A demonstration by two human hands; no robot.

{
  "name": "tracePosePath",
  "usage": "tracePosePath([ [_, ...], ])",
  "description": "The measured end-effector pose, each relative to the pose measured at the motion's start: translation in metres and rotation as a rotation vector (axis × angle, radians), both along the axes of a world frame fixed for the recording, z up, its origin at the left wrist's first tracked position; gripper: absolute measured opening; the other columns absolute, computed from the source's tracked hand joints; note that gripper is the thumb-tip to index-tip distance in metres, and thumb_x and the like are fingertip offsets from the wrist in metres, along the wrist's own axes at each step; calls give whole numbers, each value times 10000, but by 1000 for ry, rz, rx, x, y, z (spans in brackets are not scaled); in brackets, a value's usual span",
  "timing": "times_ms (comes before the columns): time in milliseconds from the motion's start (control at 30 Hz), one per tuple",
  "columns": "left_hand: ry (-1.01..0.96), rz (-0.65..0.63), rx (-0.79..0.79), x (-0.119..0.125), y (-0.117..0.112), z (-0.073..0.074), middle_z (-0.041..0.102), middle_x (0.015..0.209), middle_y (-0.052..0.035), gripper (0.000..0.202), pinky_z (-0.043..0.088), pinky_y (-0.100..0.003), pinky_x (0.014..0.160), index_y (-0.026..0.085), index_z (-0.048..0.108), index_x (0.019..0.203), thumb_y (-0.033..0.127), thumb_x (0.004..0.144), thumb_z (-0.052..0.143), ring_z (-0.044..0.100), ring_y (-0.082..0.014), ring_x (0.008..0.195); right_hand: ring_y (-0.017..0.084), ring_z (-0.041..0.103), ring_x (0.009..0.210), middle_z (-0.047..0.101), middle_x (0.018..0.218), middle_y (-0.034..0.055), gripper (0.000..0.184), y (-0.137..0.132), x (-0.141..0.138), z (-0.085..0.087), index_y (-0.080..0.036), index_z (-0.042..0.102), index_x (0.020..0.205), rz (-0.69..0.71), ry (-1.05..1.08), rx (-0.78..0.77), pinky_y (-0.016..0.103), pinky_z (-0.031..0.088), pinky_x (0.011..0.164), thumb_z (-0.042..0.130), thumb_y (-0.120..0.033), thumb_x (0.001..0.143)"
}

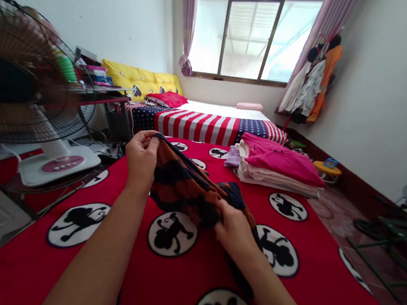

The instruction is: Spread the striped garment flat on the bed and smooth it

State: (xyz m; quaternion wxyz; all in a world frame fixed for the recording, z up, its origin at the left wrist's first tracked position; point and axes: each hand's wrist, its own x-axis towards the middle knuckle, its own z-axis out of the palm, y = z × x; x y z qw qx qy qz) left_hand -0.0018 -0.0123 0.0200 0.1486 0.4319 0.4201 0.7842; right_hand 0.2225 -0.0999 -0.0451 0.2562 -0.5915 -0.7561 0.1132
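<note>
A garment in dark navy and rust-brown (181,179) is stretched between my two hands, over a red blanket with black monkey figures in white ovals (167,291). My left hand (143,152) pinches its upper left corner, thumb on top, lifted above the blanket. Lower and to the right, my right hand (233,228) grips the garment's bunched middle. Part of the cloth hangs past my right hand and trails beneath the right forearm. What kind of garment it is, I cannot make out.
A stack of folded clothes (280,162), bright pink on top, lies at the blanket's right far side. On the left stands a large fan (8,79). Farther back is a bed with a stars-and-stripes cover (199,125). A small yellow stool (326,168) stands at right.
</note>
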Motion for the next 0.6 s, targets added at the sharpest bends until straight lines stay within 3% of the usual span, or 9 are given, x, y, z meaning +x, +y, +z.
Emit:
tracePosePath([
  [133, -216, 65, 155, -10, -10, 18, 580, 720, 34, 113, 441, -175, 605, 138, 599, 849, 191, 750, 592, 546, -81, 635, 167, 638, 746, 658, 914, 25, 281, 5, 39, 40, -228, 604, 1043, -197, 483, 452, 275, 481, 646, 496, -166, 792],
  [233, -306, 107, 235, -18, -20, 31, 576, 735, 39, 104, 457, -170, 666, 119, 590, 872, 140, 777, 556, 555, -75, 689, 172, 623, 757, 659, 874, 30, 242, -9, 57, 73, -196, 671, 942, -374, 647, 805, 302, 482, 674, 533, -136, 752],
  [300, -320, 148, 275, -21, -28, 39, 596, 774, 33, 106, 466, -175, 734, 108, 592, 882, 109, 790, 539, 573, -78, 752, 193, 630, 801, 666, 876, 45, 208, -24, 59, 88, -179, 692, 894, -446, 711, 926, 358, 486, 753, 557, -143, 740],
  [400, -289, 195, 341, -23, -38, 48, 611, 792, 29, 108, 464, -180, 784, 98, 598, 882, 83, 806, 523, 585, -78, 790, 225, 622, 957, 666, 980, 27, 179, -46, 56, 103, -268, 679, 879, -478, 796, 914, 435, 446, 924, 568, -198, 757],
  [467, -266, 191, 369, -27, -40, 49, 609, 777, 32, 103, 463, -180, 787, 101, 600, 879, 91, 820, 516, 585, -74, 783, 228, 606, 1008, 657, 993, -20, 171, -54, 54, 106, -359, 648, 827, -380, 820, 834, 426, 431, 976, 582, -217, 758],
  [533, -267, 195, 348, -32, -33, 42, 613, 777, 34, 91, 458, -171, 786, 108, 603, 868, 98, 814, 531, 581, -70, 784, 230, 619, 952, 663, 939, -20, 159, -50, 55, 104, -351, 647, 784, -257, 757, 761, 420, 462, 936, 592, -206, 750],
  [600, -253, 148, 251, -38, -19, 29, 619, 779, 41, 86, 454, -153, 770, 124, 601, 868, 108, 803, 546, 574, -60, 769, 215, 633, 795, 673, 826, 5, 131, -39, 57, 97, -283, 675, 772, -248, 666, 711, 405, 504, 808, 599, -185, 729],
])
